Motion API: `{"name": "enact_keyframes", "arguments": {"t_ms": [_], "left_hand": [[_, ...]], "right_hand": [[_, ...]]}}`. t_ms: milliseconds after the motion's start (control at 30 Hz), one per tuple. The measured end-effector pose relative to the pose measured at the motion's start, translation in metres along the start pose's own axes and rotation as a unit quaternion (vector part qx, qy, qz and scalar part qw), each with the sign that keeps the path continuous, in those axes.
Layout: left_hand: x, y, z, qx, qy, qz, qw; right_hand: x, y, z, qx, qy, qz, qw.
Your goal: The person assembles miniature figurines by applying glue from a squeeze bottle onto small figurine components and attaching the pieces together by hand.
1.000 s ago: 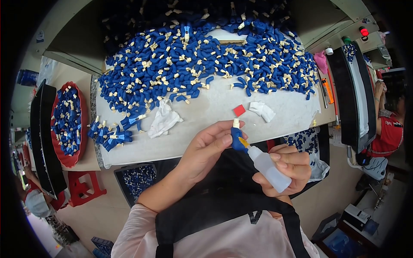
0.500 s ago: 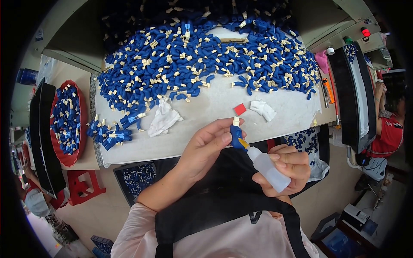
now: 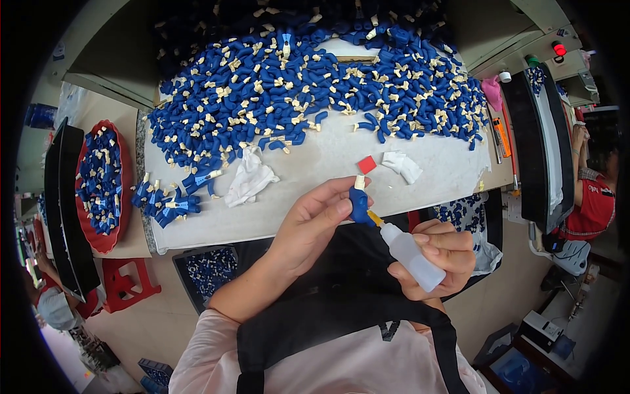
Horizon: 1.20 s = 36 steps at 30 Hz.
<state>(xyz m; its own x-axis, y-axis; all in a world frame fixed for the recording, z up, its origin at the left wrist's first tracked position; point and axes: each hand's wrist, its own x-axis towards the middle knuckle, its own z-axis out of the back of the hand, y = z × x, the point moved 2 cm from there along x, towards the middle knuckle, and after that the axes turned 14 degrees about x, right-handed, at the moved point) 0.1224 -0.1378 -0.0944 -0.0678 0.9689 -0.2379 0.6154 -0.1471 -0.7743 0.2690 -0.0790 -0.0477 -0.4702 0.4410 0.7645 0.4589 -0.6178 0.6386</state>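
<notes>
In the centre of the frame, just over the near edge of the bench (image 3: 328, 154), the left hand (image 3: 310, 226) pinches a blue figurine part (image 3: 359, 207) between thumb and fingers, its cream-coloured end pointing up. The right hand (image 3: 446, 256), to the right of centre, has its fingers wrapped around a translucent white squeeze bottle (image 3: 415, 257). The bottle tilts toward the upper left, and its amber nozzle tip (image 3: 375, 218) is at the lower right side of the blue part; whether it actually touches cannot be told.

Just above the part lie a red square block (image 3: 366, 164) and, to its right, a folded white wipe (image 3: 402, 167). A crumpled white cloth (image 3: 251, 178) rests left of centre, near a small cluster of blue figures (image 3: 167, 203) at the bench's left edge. A broad heap of blue and cream pieces (image 3: 262, 98) spreads across the upper part of the frame.

At the left, a red scalloped basket (image 3: 129, 190) holds more such pieces; a red stool (image 3: 131, 285) stands below it. An orange-handled tool (image 3: 502, 136) lies at the upper right, below a pink cloth (image 3: 491, 92). At the far right edge is a co-worker in a red garment (image 3: 596, 203).
</notes>
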Motion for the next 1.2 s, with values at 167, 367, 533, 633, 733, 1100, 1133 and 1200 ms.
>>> {"name": "enact_keyframes", "arguments": {"t_ms": [167,367,533,633,733,1100,1133,1200], "left_hand": [[0.001,0.0,0.0,-0.005,0.009,0.012,1.0],[0.001,0.001,0.002,-0.073,0.043,0.043,0.995],[-0.005,0.0,0.013,-0.151,0.05,0.051,0.986],[-0.013,-0.004,0.02,-0.147,0.034,0.03,0.988],[-0.023,-0.009,0.03,-0.134,0.017,0.004,0.991],[-0.034,-0.019,0.056,-0.128,-0.044,-0.06,0.989],[-0.033,-0.02,0.056,-0.13,-0.042,-0.057,0.989],[-0.032,-0.021,0.056,-0.132,-0.044,-0.055,0.989]], "right_hand": [[0.0,0.0,0.001,-0.011,-0.012,-0.005,1.0],[0.001,0.003,0.003,0.001,-0.072,-0.047,0.996],[0.007,-0.017,0.016,0.034,-0.205,-0.178,0.962],[0.022,-0.047,0.019,0.036,-0.122,-0.366,0.922],[0.032,-0.077,-0.001,0.136,-0.085,-0.382,0.91],[0.063,-0.117,-0.046,-0.224,0.19,-0.191,0.937],[0.06,-0.118,-0.045,-0.259,0.19,-0.176,0.931],[0.057,-0.118,-0.046,-0.299,0.179,-0.158,0.924]]}}
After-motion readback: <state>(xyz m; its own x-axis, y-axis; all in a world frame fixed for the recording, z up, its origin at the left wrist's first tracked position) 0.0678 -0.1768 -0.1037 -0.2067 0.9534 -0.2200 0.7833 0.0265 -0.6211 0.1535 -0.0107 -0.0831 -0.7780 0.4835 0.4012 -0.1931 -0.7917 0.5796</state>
